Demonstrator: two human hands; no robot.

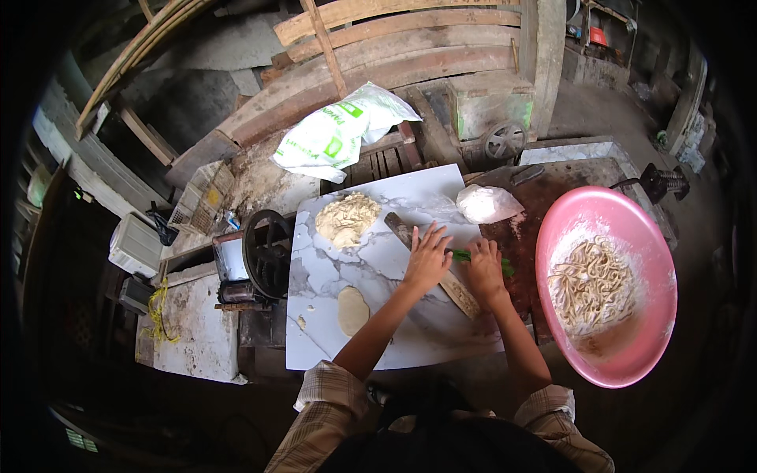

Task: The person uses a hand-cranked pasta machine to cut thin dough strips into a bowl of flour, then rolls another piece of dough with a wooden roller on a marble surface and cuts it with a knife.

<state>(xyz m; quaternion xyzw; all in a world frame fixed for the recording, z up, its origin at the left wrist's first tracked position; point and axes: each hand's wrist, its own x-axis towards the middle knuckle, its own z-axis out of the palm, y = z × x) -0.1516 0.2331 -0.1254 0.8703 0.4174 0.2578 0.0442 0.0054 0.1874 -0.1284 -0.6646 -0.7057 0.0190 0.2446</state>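
Observation:
My left hand (428, 258) lies with its fingers stretched over a flat wooden strip (457, 295), which runs slantwise across the marble-patterned board (315, 276). Just to its right, my right hand (486, 273) bends its fingers over a bright green thing (507, 269); its kind is mostly hidden, though it pokes out on both sides of the hand. A flattened oval of dough (353, 310) rests left of my left forearm. Beyond it sits a lumpy mound of dough (347, 220). A clear bag of white powder (489, 204) stands past my right hand.
At the right, a large pink basin (659, 315) holds floury dough strands (593, 285). A machine with a dark wheel (268, 254) borders the board on the left. Farther back lie a white-and-green sack (339, 134) and a plastic basket (201, 201).

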